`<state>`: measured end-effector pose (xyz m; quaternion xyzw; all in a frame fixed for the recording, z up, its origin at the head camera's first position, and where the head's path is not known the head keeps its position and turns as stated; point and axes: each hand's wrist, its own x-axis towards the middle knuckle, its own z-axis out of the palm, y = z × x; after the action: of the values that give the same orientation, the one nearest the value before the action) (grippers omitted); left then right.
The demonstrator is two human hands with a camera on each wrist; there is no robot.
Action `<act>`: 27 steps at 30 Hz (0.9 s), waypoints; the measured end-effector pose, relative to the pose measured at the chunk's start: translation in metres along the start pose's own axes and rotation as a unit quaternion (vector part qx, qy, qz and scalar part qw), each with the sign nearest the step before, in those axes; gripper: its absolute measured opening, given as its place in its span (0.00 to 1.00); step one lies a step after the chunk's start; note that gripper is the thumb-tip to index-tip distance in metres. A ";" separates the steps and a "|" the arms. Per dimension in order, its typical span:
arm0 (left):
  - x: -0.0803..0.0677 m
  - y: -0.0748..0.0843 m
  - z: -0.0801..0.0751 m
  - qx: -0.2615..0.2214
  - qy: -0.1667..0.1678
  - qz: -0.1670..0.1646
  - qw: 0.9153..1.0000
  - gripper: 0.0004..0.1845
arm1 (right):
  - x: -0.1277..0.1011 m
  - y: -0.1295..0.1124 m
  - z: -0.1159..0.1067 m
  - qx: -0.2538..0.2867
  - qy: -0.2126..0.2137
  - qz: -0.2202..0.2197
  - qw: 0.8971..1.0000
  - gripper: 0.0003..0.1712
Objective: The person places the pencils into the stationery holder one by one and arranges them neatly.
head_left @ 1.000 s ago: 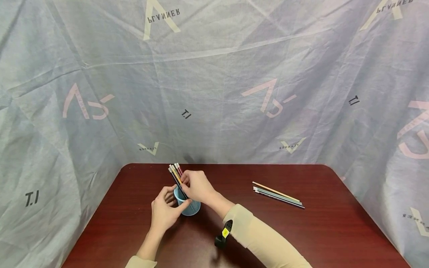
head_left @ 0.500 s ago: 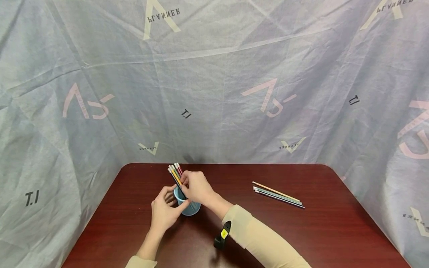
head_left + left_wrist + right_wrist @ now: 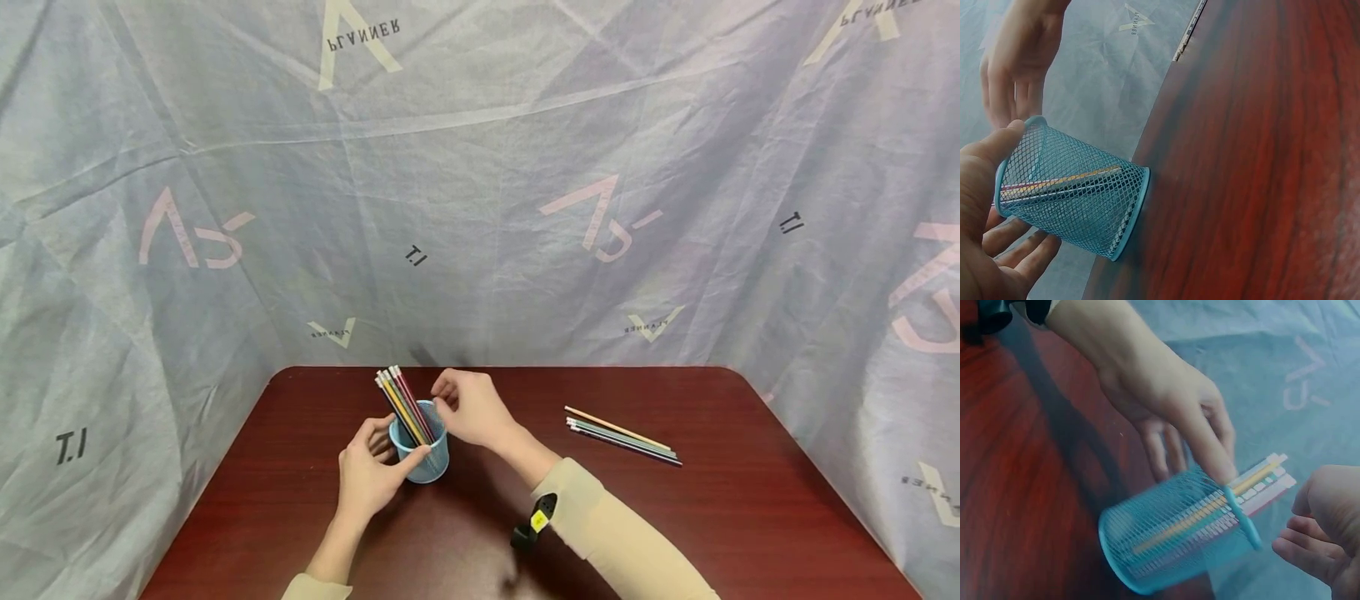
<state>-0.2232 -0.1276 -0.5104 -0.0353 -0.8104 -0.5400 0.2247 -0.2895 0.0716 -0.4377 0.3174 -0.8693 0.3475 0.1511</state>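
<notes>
A light-blue wire-mesh pencil cup (image 3: 437, 465) stands upright on the table, left of the middle. My left hand (image 3: 367, 471) grips it near the rim, thumb in front and fingers around the far left side. Several pencils (image 3: 395, 393) lean to the left inside it, white eraser ends up; yellow, dark and red shafts are visible. Just right of the rim, my right hand (image 3: 472, 410) hovers with loosely bent fingers and nothing in them. In the right wrist view, a gap separates the right hand (image 3: 1329, 531) from the pencils (image 3: 1266, 481).
A loose group of pencils (image 3: 622, 440) lies on the right half of the dark red wooden table (image 3: 712, 517). Grey printed cloth (image 3: 480, 208) hangs behind and along both sides. A black strap device (image 3: 536, 521) sits at my right wrist.
My right hand has let go of the pencils and moved right, away from the cup, uncovering more of their shafts. The left hand and the cup have stayed in place.
</notes>
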 end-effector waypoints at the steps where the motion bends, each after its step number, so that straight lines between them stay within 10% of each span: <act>1: 0.000 0.000 0.000 0.001 -0.001 -0.004 1.000 0.36 | -0.001 0.003 -0.005 -0.004 0.005 0.000 1.000 0.04; 27: -0.001 0.001 0.000 -0.005 0.002 -0.007 1.000 0.34 | -0.064 0.092 -0.118 -0.081 0.035 0.095 0.992 0.04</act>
<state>-0.2222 -0.1270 -0.5093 -0.0294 -0.8073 -0.5461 0.2219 -0.2966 0.2340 -0.4307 0.2080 -0.9148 0.2999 0.1731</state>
